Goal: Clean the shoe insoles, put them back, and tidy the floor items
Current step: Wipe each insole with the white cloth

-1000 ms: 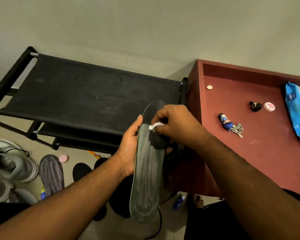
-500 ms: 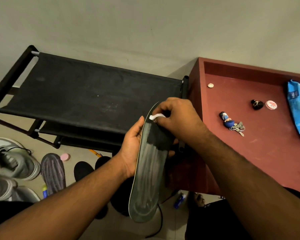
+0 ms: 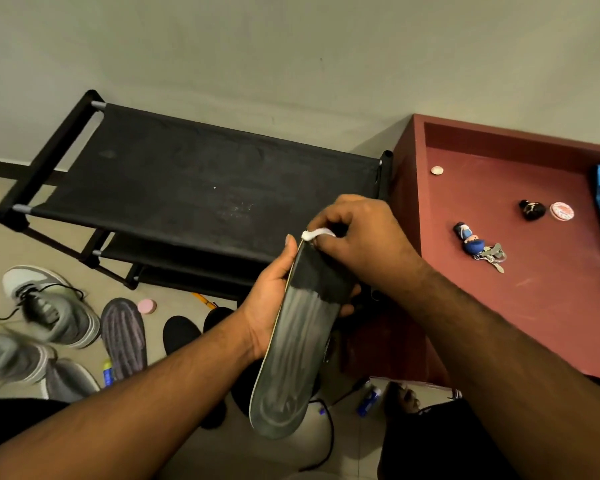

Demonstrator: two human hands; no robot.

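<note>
One insole (image 3: 297, 344) is in play: your left hand (image 3: 274, 299) wraps its upper edge, holding it upright in front of you. Your right hand (image 3: 355, 240) pinches a small white wipe (image 3: 316, 234), which has climbed from lower on the dark band to the very tip over the last second. The top part looks dark and damp; below your fingers it is still grey and streaked, so I judge cleaning far from done. Down beyond your left wrist, another insole (image 3: 123, 336) lies beside the grey sneakers (image 3: 49, 306).
</note>
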